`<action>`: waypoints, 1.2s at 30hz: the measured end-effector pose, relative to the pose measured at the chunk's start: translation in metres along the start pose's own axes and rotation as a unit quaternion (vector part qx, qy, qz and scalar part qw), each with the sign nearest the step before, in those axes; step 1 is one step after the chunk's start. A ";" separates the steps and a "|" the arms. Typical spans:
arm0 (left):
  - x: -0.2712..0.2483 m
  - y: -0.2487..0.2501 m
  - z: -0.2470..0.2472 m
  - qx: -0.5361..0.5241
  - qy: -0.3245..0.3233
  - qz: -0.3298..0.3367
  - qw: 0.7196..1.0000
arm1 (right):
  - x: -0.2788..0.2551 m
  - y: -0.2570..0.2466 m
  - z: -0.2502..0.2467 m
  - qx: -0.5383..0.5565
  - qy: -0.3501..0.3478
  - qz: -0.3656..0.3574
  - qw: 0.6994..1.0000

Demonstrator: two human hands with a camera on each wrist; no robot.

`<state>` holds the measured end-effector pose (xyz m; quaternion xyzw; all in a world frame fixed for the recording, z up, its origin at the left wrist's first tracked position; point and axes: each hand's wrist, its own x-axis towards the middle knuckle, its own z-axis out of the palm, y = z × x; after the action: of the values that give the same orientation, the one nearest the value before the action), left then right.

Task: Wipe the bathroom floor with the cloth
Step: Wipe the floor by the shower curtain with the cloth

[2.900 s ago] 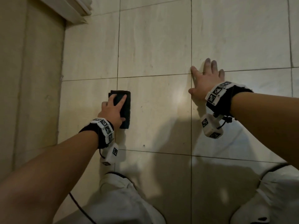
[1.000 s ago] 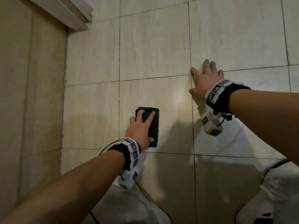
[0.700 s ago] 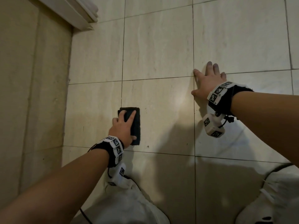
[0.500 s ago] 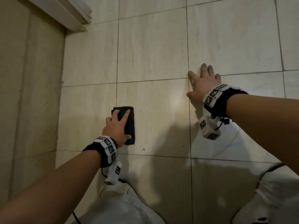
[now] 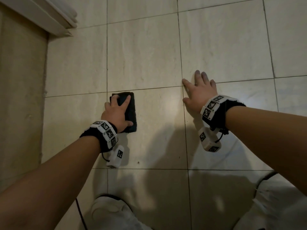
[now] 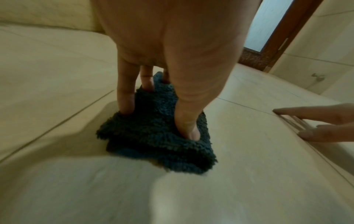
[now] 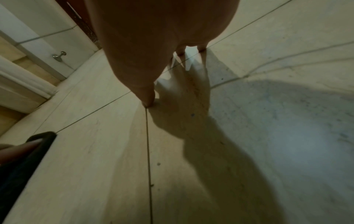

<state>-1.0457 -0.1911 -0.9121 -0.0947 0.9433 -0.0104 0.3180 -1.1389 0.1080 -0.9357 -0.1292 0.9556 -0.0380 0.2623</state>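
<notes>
Left: my left hand (image 5: 116, 112) presses the folded dark cloth (image 5: 131, 112) flat on the tiled floor (image 5: 141, 55), fingers spread on top and the thumb on its near right corner, pressing rather than clenching. The cloth lies wholly under this palm, its far edge just short of a grout line (image 5: 149, 88), with the wall (image 5: 20, 97) further to my left. Risk: the folded layers may slide apart or bunch under uneven pressure, so the palm skids off; wiping too far left may knock my knuckles on the wall.

Right: my right hand (image 5: 198, 93) rests flat and spread on the floor, holding nothing, well apart from the cloth. Risk: if the tile is damp, this bracing hand may slip.
</notes>
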 end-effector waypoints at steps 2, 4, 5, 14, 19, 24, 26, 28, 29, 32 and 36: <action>0.007 0.011 -0.007 0.014 0.003 0.014 1.000 | 0.000 -0.002 0.000 -0.004 -0.001 -0.002 1.000; 0.011 0.023 -0.014 0.025 0.003 0.025 0.999 | 0.000 -0.002 -0.001 -0.007 0.002 -0.001 1.000; 0.013 0.031 -0.018 0.031 0.004 0.032 0.999 | 0.000 -0.002 -0.001 -0.008 0.004 0.000 1.000; -0.007 0.152 -0.011 0.024 0.001 0.117 0.993 | -0.003 -0.001 -0.010 0.017 -0.014 0.003 1.000; -0.017 0.158 -0.002 0.032 0.006 0.132 0.991 | -0.003 0.002 -0.006 0.022 0.005 -0.002 1.000; -0.020 0.148 -0.001 0.011 0.005 0.127 0.992 | -0.003 0.003 -0.006 0.020 0.005 -0.005 1.000; -0.018 0.141 0.000 0.001 0.013 0.116 0.993 | -0.004 0.004 -0.006 0.023 0.008 -0.007 1.000; -0.014 0.128 -0.002 -0.015 0.020 0.088 0.996 | -0.006 0.005 -0.005 0.023 0.013 -0.011 1.000; -0.011 0.119 -0.004 -0.023 0.021 0.072 0.997 | -0.006 0.005 -0.004 0.024 0.015 -0.012 1.000; -0.001 0.086 -0.015 -0.045 0.019 0.029 0.998 | -0.005 0.006 -0.003 0.027 0.019 -0.013 0.999; 0.008 0.048 -0.024 -0.073 0.007 -0.015 0.997 | -0.005 0.005 -0.002 0.023 0.030 -0.013 0.999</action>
<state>-1.0752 -0.1462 -0.9016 -0.1318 0.9421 0.0528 0.3038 -1.1365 0.1141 -0.9323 -0.1340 0.9601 -0.0668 0.2363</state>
